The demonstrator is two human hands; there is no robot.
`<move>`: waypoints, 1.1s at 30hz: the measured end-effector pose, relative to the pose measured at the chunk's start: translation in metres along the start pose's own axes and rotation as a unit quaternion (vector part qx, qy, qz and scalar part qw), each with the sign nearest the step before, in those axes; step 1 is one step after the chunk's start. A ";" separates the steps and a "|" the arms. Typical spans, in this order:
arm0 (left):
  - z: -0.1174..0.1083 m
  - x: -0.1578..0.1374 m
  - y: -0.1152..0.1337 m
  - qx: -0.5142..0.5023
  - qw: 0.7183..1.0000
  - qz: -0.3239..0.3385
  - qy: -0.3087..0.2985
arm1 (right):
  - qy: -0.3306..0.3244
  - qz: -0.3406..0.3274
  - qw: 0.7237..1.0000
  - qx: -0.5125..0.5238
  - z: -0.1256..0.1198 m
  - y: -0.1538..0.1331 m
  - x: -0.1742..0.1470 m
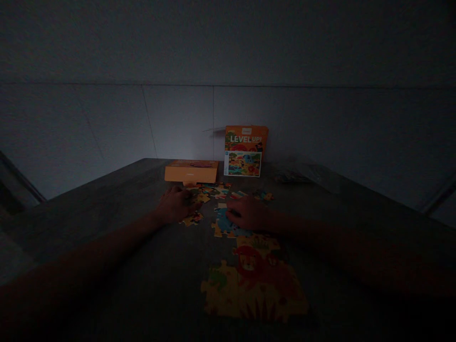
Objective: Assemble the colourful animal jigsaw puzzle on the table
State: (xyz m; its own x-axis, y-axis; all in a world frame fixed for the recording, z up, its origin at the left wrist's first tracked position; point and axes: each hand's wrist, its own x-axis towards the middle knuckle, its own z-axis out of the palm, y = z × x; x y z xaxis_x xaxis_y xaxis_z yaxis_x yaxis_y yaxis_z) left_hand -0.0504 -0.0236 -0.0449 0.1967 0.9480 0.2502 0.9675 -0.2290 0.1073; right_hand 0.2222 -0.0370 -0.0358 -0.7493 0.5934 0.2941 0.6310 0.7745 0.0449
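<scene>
The scene is dim. Around the middle of the table, my left hand [175, 205] rests by loose jigsaw pieces [202, 195], its thumb and fingers apart; no piece shows in its grip. Another small cluster of pieces [192, 219] lies just below its fingertips. My right hand [249, 213] lies over a blue joined puzzle section [224, 225], thumb and forefinger apart on its surface, and partly covers it. Nearer to me is a larger joined section with a red lion [263, 280], flat on the table. Its upper edge lies close to the blue section.
An orange puzzle box [246, 151] marked "LEVEL UP!" stands upright at the back. Left of it lies an orange box part [191, 172]. More pieces [263, 194] are beyond my right hand. Clear plastic wrapping [313, 175] lies back right on the dark table [107, 209], before a pale wall.
</scene>
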 end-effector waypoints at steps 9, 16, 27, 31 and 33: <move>-0.009 -0.006 0.014 -0.043 0.990 0.121 0.054 | 0.010 0.007 1.000 -0.002 0.005 0.002 0.000; -0.010 -0.009 0.020 -0.061 0.970 0.234 -0.001 | 0.024 0.095 0.994 -0.050 0.000 -0.004 -0.001; -0.002 0.001 0.003 0.013 0.996 0.084 0.018 | 0.025 0.104 0.993 -0.042 0.004 -0.001 0.000; -0.007 0.001 0.007 0.019 0.995 0.098 0.011 | 0.019 0.105 0.993 -0.041 0.003 -0.002 0.000; -0.009 0.001 0.008 0.019 0.995 0.102 0.012 | 0.019 0.105 0.993 -0.041 0.003 -0.002 0.000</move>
State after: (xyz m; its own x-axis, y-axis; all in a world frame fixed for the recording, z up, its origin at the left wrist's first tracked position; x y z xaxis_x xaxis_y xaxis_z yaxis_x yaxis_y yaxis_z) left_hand -0.0437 -0.0267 -0.0353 0.3858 0.8772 0.2858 0.9133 -0.4069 0.0159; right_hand 0.2203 -0.0375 -0.0386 -0.5922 0.7303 0.3405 0.7880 0.6132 0.0554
